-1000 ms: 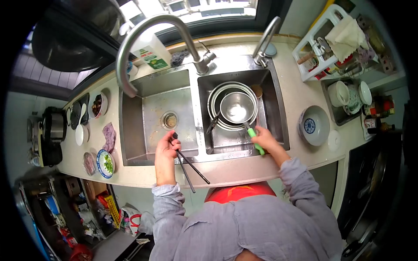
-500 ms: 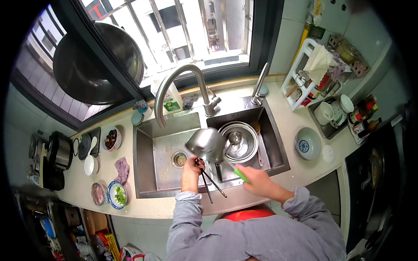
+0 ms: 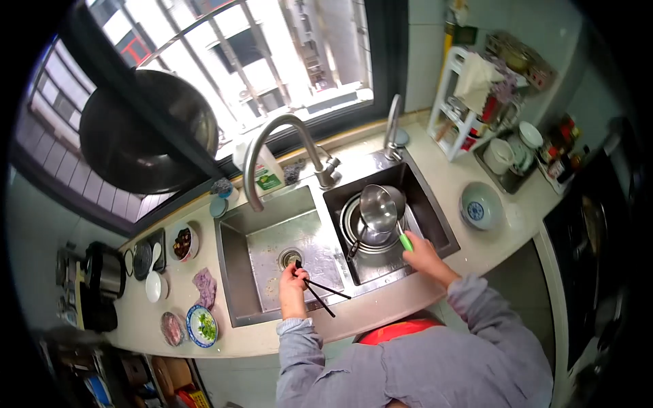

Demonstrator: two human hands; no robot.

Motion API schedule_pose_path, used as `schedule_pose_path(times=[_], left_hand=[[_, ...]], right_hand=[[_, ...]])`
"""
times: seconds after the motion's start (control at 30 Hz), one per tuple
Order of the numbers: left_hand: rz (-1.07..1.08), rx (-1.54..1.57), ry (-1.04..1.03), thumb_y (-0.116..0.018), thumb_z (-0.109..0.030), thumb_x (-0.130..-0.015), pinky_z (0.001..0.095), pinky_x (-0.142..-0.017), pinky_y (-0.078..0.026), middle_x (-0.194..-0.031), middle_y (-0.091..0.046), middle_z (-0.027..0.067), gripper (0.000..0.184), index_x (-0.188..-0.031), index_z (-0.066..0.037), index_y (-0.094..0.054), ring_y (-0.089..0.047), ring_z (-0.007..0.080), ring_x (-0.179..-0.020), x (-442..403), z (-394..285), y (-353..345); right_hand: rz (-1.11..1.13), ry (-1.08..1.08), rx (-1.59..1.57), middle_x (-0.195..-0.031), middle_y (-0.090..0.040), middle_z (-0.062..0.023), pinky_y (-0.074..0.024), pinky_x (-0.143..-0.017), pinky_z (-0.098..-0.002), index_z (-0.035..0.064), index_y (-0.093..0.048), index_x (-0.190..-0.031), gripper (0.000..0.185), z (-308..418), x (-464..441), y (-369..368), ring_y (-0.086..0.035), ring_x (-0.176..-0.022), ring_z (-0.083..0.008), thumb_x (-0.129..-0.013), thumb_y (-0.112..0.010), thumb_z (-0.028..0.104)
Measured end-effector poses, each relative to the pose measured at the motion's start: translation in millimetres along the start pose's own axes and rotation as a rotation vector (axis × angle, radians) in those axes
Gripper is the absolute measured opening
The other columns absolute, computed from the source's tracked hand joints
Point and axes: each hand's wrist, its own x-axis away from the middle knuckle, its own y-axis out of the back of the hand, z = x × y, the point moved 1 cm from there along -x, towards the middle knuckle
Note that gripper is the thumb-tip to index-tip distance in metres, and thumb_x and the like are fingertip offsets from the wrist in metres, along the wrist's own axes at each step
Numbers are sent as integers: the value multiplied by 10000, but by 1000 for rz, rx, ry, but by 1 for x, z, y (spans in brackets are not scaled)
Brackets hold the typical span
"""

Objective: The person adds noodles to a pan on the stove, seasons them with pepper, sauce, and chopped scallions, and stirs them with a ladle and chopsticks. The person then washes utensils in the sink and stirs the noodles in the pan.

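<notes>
My left hand [image 3: 293,289] is closed around a pair of black chopsticks [image 3: 322,292], above the left sink basin [image 3: 265,234] near its front edge. The chopsticks splay toward the lower right. In my right hand [image 3: 427,260] is the green handle of a round metal scoop [image 3: 379,209]. Its bowl sits over the right basin [image 3: 445,231], above a stack of metal bowls [image 3: 352,228]. Part of the stack is hidden by the scoop. A dark-ended handle [image 3: 354,251] pokes out at the stack's left side.
A tall curved faucet [image 3: 282,122] arches over the left basin. Left on the counter are a bowl of chopped greens [image 3: 203,326], a purple cloth [image 3: 204,287] and a bowl of dark pieces [image 3: 182,243]. To the right stands a pale bowl [image 3: 481,205].
My right hand has carried the scoop rightward from the left basin side to over the right basin. My left hand has come away from it, still holding the chopsticks. The view has shifted slightly.
</notes>
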Motion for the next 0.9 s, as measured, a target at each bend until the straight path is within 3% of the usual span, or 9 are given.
schedule_pose_path(times=[0.17, 0.27, 0.4, 0.57, 0.67, 0.8, 0.83, 0.87, 0.9], left_hand=[[121, 160, 107, -491, -204, -842, 209, -342, -214, -497, -335, -21, 259, -616, -113, -405, -325, 88, -414, 4, 9, -5], [96, 211, 69, -496, -293, -863, 207, -335, -203, -466, -308, -26, 297, -635, -105, -462, -294, 79, -385, 24, 22, -23], [179, 241, 36, -494, -382, -871, 209, -326, -192, -459, -317, -22, 375, -643, -84, -484, -267, 79, -364, 27, 43, -39], [219, 365, 181, -476, -342, -893, 207, -327, -180, -453, -292, -20, 361, -669, -59, -474, -254, 77, -361, 65, 63, -62], [280, 256, 73, -504, -260, -883, 210, -337, -202, -470, -285, -19, 282, -699, -48, -481, -266, 75, -379, 58, 33, -59], [490, 64, -69, -549, -155, -861, 186, -361, -232, -519, -305, -20, 153, -806, -13, -541, -266, 75, -428, 137, -20, -86], [636, -70, -161, -547, -160, -867, 174, -365, -247, -556, -375, -6, 158, -858, -4, -562, -300, 70, -447, 136, -42, -82], [1085, -207, 249, -487, -199, -904, 195, -402, -315, -676, -505, 27, 215, -994, -22, -570, -368, 82, -507, 143, -60, -77], [1037, -101, 42, -479, -214, -907, 213, -409, -333, -716, -533, 39, 230, -1016, -35, -574, -387, 84, -520, 142, -71, -73]], right_hand=[[211, -104, 204, -978, -583, -224, -436, -796, -430, 9, -485, -1169, 505, -10, -19, -12, -567, -919, -340, -686, -560, 134], [-33, 463, 600, -1047, -562, -153, -430, -786, -412, 51, -464, -1211, 556, 12, 4, -27, -545, -951, -317, -690, -614, 170], [139, 789, -235, -950, -568, -107, -448, -724, -373, 77, -483, -1200, 642, 79, 50, -47, -557, -868, -268, -627, -738, 214], [-110, 1013, -311, -645, -544, -84, -441, -511, -333, 44, -591, -785, 114, 118, 44, -49, -538, -586, -262, -703, -651, 97], [-177, 1011, -457, -606, -549, -92, -418, -471, -308, 14, -572, -681, 62, 138, 48, -15, -541, -525, -224, -705, -629, 21], [-209, 656, -764, -687, -578, -47, -419, -521, -235, 0, -580, -718, 122, 130, 64, 34, -543, -623, -102, -807, -555, 80], [-241, 544, -878, -678, -567, -28, -408, -509, -218, 15, -587, -729, 150, 122, 70, 41, -528, -601, -87, -828, -532, 113], [-270, 434, -991, -669, -556, -9, -397, -498, -200, 29, -594, -739, 182, 115, 76, 48, -514, -578, -71, -849, -509, 146], [-308, 284, -985, -628, -526, -5, -371, -473, -191, 33, -594, -752, 248, 109, 83, 54, -487, -546, -65, -877, -471, 209]])
